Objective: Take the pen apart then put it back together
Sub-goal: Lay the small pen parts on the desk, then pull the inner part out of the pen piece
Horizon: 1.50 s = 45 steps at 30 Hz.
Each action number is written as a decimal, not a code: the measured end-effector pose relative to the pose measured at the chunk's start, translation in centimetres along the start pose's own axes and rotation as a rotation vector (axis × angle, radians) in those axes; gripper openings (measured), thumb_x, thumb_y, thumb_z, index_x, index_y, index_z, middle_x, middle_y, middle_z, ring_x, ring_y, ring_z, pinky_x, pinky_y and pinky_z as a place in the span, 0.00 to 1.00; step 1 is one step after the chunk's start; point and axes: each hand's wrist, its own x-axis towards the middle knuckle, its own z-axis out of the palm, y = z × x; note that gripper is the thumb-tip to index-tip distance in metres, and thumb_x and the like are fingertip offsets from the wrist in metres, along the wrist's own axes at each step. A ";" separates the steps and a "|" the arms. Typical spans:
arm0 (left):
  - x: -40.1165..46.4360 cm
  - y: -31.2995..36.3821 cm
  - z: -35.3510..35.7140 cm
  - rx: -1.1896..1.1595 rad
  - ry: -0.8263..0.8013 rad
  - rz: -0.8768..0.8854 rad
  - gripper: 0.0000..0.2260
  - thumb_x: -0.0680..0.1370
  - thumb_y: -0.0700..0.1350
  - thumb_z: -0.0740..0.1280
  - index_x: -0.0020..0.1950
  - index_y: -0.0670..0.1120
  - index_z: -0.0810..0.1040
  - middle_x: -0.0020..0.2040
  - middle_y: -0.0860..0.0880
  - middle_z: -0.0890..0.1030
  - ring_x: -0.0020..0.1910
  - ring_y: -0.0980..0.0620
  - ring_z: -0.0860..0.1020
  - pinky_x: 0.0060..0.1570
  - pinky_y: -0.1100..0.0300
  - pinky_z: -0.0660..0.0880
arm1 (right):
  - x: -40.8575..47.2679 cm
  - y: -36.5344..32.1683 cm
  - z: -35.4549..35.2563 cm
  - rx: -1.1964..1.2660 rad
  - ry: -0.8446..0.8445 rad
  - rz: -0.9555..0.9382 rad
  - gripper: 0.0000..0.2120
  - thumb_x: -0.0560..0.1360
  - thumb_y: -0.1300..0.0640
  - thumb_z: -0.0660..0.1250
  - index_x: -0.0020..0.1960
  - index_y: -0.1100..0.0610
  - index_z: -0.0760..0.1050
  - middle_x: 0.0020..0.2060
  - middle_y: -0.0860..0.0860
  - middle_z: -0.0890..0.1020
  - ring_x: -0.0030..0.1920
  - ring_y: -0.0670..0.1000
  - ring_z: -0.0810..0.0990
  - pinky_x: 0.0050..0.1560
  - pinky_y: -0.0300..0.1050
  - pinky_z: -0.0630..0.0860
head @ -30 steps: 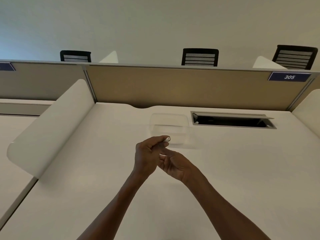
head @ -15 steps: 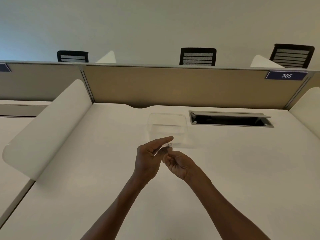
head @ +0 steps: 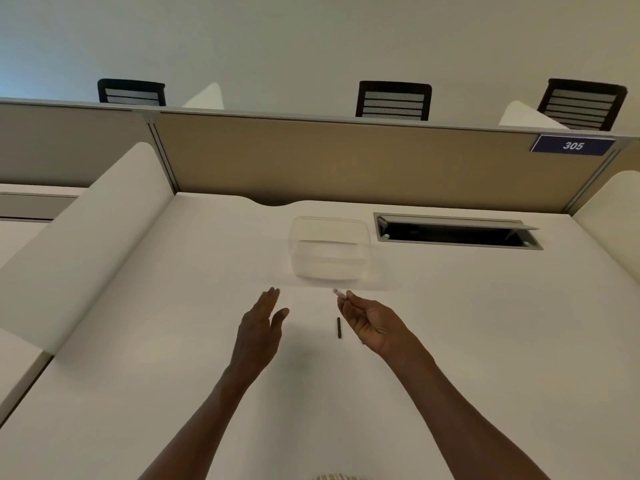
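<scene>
My right hand (head: 369, 322) pinches a small whitish pen part (head: 338, 292) between thumb and fingertips, just in front of the clear container. A short dark pen piece (head: 338, 328) lies flat on the white desk (head: 485, 341) just left of that hand. My left hand (head: 260, 325) hovers to the left, fingers straight and slightly apart, holding nothing. The rest of the pen part is hidden inside my right fingers.
A clear plastic container (head: 329, 249) stands on the desk beyond my hands. Behind it to the right is an open cable slot (head: 457, 233). Tan partition panels (head: 346, 168) and white side dividers (head: 86, 237) bound the desk.
My hands were together on the pen; now they have separated. The left hand has let go and opened, a dark piece lies on the desk, and the right keeps a whitish part.
</scene>
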 end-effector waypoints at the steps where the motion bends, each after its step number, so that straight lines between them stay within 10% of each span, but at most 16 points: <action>1: -0.1 -1.1 0.4 0.060 -0.041 -0.030 0.23 0.82 0.47 0.63 0.76 0.42 0.65 0.76 0.45 0.66 0.77 0.49 0.60 0.75 0.51 0.59 | 0.2 0.0 -0.2 -0.006 0.021 -0.024 0.03 0.76 0.70 0.66 0.48 0.71 0.75 0.35 0.62 0.83 0.34 0.55 0.85 0.33 0.39 0.82; 15: -2.0 -7.3 1.9 0.437 -0.171 -0.141 0.31 0.83 0.58 0.51 0.80 0.42 0.50 0.81 0.45 0.46 0.80 0.49 0.44 0.78 0.51 0.44 | 2.9 1.8 -0.5 -0.513 0.347 -0.604 0.16 0.74 0.71 0.68 0.59 0.61 0.71 0.44 0.60 0.80 0.35 0.55 0.85 0.44 0.45 0.83; 22: -2.0 -7.3 1.9 0.440 -0.173 -0.138 0.31 0.83 0.58 0.51 0.80 0.42 0.49 0.81 0.45 0.46 0.80 0.49 0.43 0.78 0.52 0.44 | 3.9 5.1 1.4 -1.183 0.129 -1.011 0.13 0.78 0.65 0.64 0.60 0.54 0.71 0.43 0.49 0.81 0.39 0.49 0.84 0.40 0.35 0.78; 32: -2.1 -7.7 2.1 0.443 -0.163 -0.129 0.31 0.83 0.59 0.50 0.80 0.42 0.49 0.81 0.45 0.46 0.80 0.50 0.43 0.78 0.53 0.42 | 3.5 6.9 2.3 -1.686 -0.126 -1.161 0.14 0.80 0.60 0.61 0.65 0.51 0.68 0.51 0.47 0.79 0.49 0.44 0.78 0.49 0.26 0.67; 45: -2.1 -8.1 2.3 0.458 -0.163 -0.123 0.31 0.83 0.60 0.48 0.80 0.42 0.48 0.81 0.45 0.45 0.79 0.49 0.42 0.78 0.53 0.42 | 2.8 6.6 3.0 -1.654 -0.097 -1.158 0.16 0.79 0.61 0.64 0.64 0.50 0.66 0.45 0.49 0.82 0.44 0.45 0.80 0.45 0.26 0.70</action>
